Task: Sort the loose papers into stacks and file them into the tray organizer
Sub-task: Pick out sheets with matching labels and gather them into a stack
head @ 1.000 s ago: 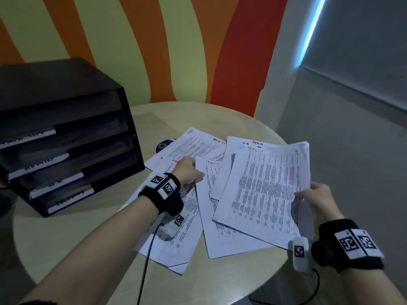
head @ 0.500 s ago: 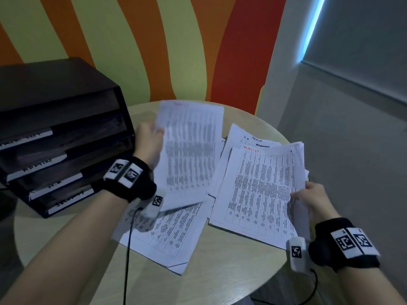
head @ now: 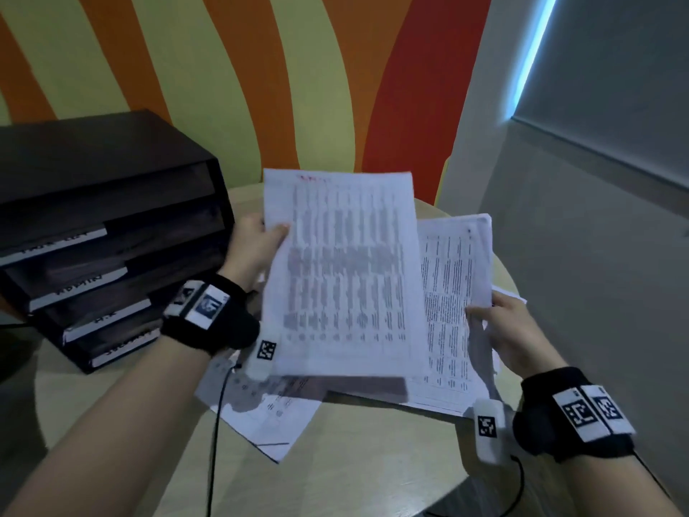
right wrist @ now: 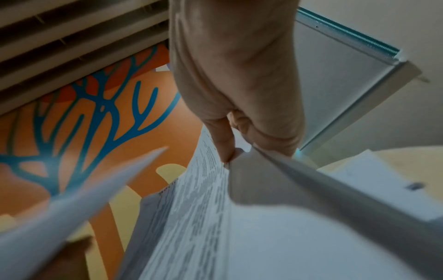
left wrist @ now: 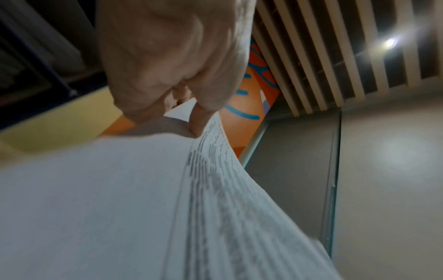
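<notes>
The left hand [head: 257, 244], pinching a printed sheet [head: 343, 274], has carried it rightward over the stack of papers [head: 456, 292] (pinched by the right hand [head: 510, 333]) above the round table [head: 373, 460].

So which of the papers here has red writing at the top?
The sheet held up in the left hand, pinched at its left edge. No red shows on the right hand's stack or the table papers.

An office meeting corner: a labelled black tray organizer [head: 112, 255] and printed table sheets [head: 343, 270] crowd a small round table [head: 354, 472] beneath a striped orange-and-yellow mural wall [head: 261, 80] and slatted ceiling [left wrist: 323, 47].
</notes>
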A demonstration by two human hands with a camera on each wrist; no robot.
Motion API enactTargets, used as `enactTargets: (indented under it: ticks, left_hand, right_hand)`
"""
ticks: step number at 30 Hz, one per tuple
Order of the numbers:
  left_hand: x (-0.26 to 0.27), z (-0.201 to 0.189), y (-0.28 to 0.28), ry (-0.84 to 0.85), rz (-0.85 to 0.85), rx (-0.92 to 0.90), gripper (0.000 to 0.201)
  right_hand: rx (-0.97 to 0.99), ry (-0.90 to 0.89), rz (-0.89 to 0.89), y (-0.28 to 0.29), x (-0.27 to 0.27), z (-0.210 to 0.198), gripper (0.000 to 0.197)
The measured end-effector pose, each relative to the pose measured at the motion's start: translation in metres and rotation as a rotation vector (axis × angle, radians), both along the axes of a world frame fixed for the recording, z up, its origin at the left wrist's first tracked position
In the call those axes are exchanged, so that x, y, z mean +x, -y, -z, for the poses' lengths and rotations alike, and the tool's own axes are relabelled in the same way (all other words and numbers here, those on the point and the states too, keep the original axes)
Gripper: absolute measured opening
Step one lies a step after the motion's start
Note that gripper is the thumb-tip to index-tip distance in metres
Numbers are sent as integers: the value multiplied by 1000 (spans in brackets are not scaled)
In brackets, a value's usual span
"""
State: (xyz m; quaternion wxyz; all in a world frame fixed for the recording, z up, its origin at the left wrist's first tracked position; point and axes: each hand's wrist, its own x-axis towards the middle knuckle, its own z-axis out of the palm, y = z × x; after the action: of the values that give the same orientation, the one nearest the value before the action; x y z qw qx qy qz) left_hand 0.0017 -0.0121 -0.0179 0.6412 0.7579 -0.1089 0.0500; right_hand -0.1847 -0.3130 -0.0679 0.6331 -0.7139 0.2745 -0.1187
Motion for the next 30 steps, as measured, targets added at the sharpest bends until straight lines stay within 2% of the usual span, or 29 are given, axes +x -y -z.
enactTargets:
  ticks: [4, 6, 7, 10, 11, 13, 14, 18, 21, 24, 27, 30]
  left_hand:
    - [-13, 35, 31, -188, 175, 13, 21]
    - [-15, 47, 40, -204, 190, 46, 21]
    - [-17, 50, 45, -184, 179, 65, 24]
    - [-18, 59, 55, -169, 152, 77, 28]
    - [-20, 60, 58, -188, 154, 67, 28]
    - [-21, 63, 62, -221, 155, 56, 27]
    - [-20, 64, 63, -231, 152, 60, 27]
    - [-11, 63, 54, -282, 156, 118, 39]
    - [6, 61, 33, -277, 121, 297, 60]
    - [21, 62, 10, -257, 88, 649, 79]
    - [32, 74, -6, -310, 119, 948, 99]
    - [35, 83, -7, -273, 123, 1102, 112]
  right_hand:
    - [88, 33, -97, -15, 3, -16, 23]
    - [83, 28, -108, -20, 9, -17, 19]
    - [79, 15, -87, -22, 11, -18, 23]
    - [121, -36, -35, -24, 17, -13, 55]
    - [114, -33, -37, -27, 17, -11, 51]
    - [32, -16, -57, -30, 16, -10, 26]
    - [-11, -24, -49, -31, 14, -9, 22]
    - [-108, -85, 6, -20, 12, 1, 29]
    - [-181, -141, 54, -6, 10, 10, 32]
    - [-216, -186, 99, 6, 6, 20, 30]
    - [-196, -213, 123, 11, 4, 27, 27]
    - [-175, -222, 120, 13, 5, 31, 27]
